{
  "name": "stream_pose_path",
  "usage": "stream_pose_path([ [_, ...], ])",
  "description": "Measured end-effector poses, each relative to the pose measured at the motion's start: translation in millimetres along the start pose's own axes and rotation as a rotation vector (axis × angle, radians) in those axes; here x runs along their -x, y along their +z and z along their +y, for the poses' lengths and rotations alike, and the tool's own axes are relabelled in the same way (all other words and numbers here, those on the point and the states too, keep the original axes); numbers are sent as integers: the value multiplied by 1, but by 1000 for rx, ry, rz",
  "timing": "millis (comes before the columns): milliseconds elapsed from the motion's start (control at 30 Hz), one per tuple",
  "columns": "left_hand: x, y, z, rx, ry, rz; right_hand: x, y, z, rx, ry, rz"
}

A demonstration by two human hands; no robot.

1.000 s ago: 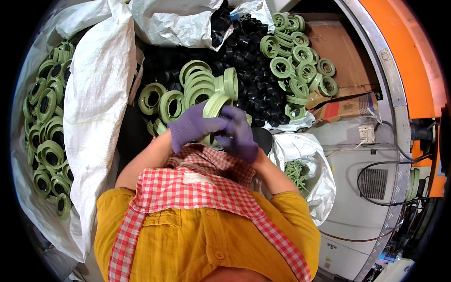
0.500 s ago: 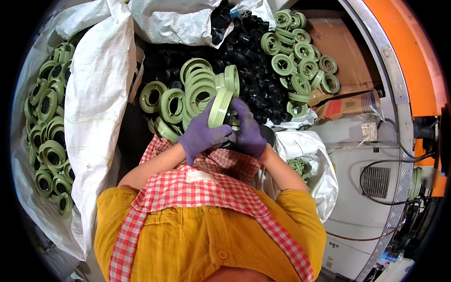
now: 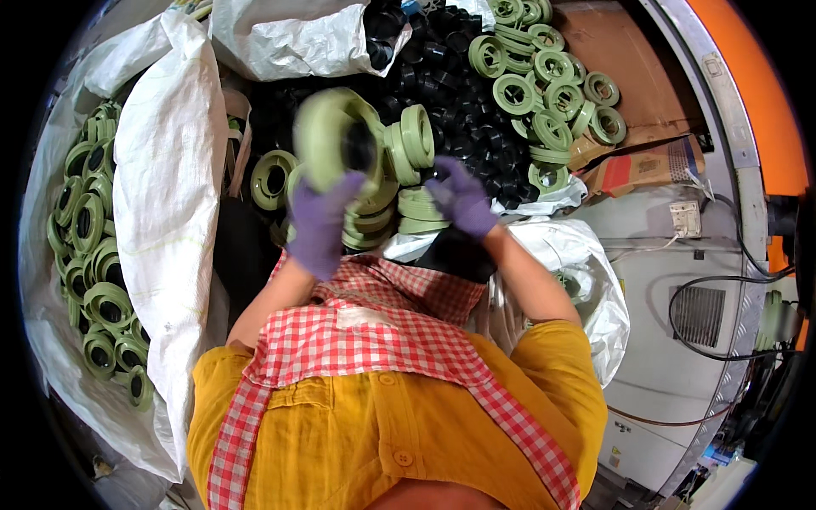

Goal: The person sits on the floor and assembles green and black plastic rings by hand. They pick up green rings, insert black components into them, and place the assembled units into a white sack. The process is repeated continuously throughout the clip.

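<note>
My left hand point(image 3: 321, 225), in a purple glove, is closed on a pale green plastic ring point(image 3: 319, 140) with a black piece in its middle. Motion smears this ring as it is held up above the pile. My right hand point(image 3: 463, 200), also purple-gloved, is open beside a short stack of green rings point(image 3: 418, 210), its fingers slightly apart and nothing visible in them. Between the hands, more green rings point(image 3: 410, 140) lean together on the heap. A single green ring with a dark centre point(image 3: 274, 180) rests left of my left hand.
Small black plastic parts point(image 3: 442, 85) are heaped beyond my hands. More green rings point(image 3: 552, 93) lie at the far right near brown cardboard point(image 3: 629, 51). On the left, a white woven sack point(image 3: 174, 170) borders a bag full of black-centred green rings point(image 3: 106, 297). A white bag point(image 3: 595, 297) stands at right.
My hands have moved apart. The left has lifted the ring up and leftward; the right has let go and shifted right. The stack of rings between them now shows.
</note>
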State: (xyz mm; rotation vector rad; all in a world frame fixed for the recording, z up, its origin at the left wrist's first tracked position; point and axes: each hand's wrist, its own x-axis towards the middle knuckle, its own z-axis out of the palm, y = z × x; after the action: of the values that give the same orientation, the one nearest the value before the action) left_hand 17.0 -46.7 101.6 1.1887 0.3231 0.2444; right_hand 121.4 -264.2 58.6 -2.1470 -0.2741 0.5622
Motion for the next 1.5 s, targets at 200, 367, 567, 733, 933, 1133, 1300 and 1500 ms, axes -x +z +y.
stream_pose_path([
  [200, -32, 11, 48, 167, 685, 101, -95, -65, 113, 589, 175, 156],
  [367, -77, 37, -50, -957, 510, -520, -124, -40, 174, 783, 383, 69],
  [567, -131, 88, -104, -1729, 556, -854, -103, -43, 126, 537, 520, 152],
  [733, -137, 93, -124, -1826, 397, -652, -87, -46, 131, -364, 227, 433],
  [933, -94, 53, -35, -1638, 558, -351, -35, -29, 68, 390, -719, 559],
  [1133, -16, 33, 0, 53, -293, -231, -6, 79, -23, -721, -467, 529],
  [1300, 6, 28, -37, -156, -53, -117, -2, 104, -4, -722, -437, 289],
  [1500, 3, 16, -59, -741, 621, 21, 13, 71, 5, -561, -411, 119],
])
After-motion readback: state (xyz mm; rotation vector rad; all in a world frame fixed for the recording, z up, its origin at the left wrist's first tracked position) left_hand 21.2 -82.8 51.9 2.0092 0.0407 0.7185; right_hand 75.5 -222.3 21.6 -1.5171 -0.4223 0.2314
